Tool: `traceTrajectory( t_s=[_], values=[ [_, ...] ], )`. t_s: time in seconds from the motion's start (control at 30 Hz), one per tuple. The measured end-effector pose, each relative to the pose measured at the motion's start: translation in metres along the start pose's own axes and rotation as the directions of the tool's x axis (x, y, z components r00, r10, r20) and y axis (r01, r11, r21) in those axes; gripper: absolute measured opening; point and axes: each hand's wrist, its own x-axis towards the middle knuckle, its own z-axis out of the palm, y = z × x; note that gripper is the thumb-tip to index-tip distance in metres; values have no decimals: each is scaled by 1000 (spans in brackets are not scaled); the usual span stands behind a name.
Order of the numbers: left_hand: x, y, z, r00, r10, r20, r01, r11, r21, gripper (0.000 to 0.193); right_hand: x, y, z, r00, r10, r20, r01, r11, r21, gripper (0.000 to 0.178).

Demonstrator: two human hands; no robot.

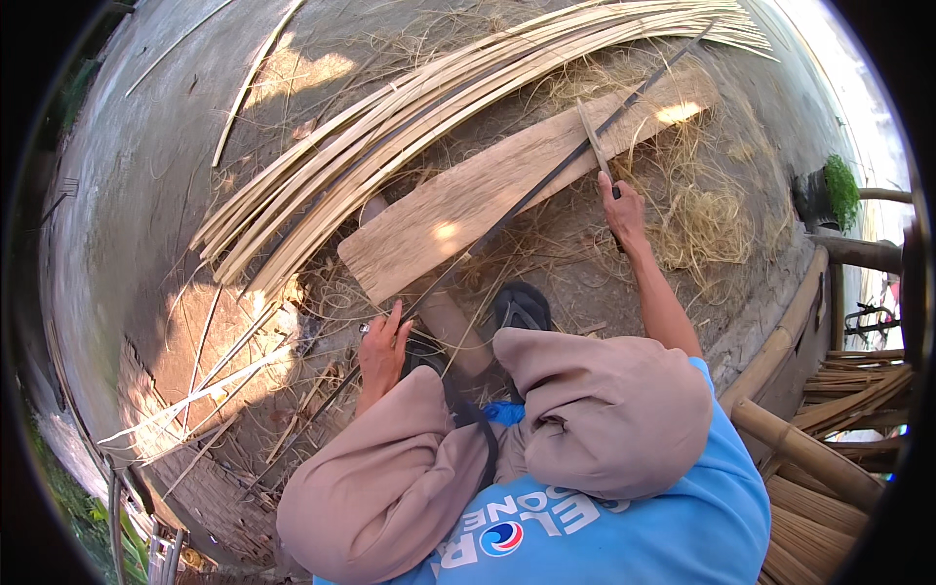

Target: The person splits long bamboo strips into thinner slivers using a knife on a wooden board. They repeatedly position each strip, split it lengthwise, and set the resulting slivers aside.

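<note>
In my right hand is a knife with a dark handle, my fingers closed round it. Its blade points away from me and crosses a long, dark, narrow strip, probably bamboo. My left hand is closed on the near part of this strip, by my left knee; the exact finger contact is partly hidden. Running diagonally from far right to near left, the strip passes over a wooden plank. The plank lies slanted in front of my feet, above a round log.
Beyond the plank lies a large bundle of long pale bamboo strips. Thin curled shavings are heaped right of the plank. Loose strips lie at the left. Bamboo poles and stacked slats stand at the right, near a green plant.
</note>
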Motion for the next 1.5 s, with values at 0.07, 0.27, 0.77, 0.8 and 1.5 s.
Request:
traceTrajectory(
  t_s=[0.07, 0.27, 0.77, 0.8, 1.5],
  values=[
    [-21, -20, -9, 995, 52, -86, -48, 998, 50, 42, 5, 13, 7, 993, 119, -13, -117, 989, 93, 74],
    [-29, -30, -15, 1000, -1, 28, -2, 996, 85, 35, -115, -70, 40, 964, -117, 237, 49, 961, 273, 63],
    [15, -14, -41, 884, -281, 372, 393, 880, -268, 34, -189, -83, 34, 790, -484, 375, 440, 875, 203, 53],
    [7, -20, -46, 850, -314, 423, 439, 866, -239, 35, -171, -74, 36, 873, -385, 301, 345, 922, 179, 54],
    [-41, -63, -121, 756, -454, 472, 453, 883, 124, 39, 34, -35, -30, 965, 206, 165, -232, 959, 162, 70]
  ],
)
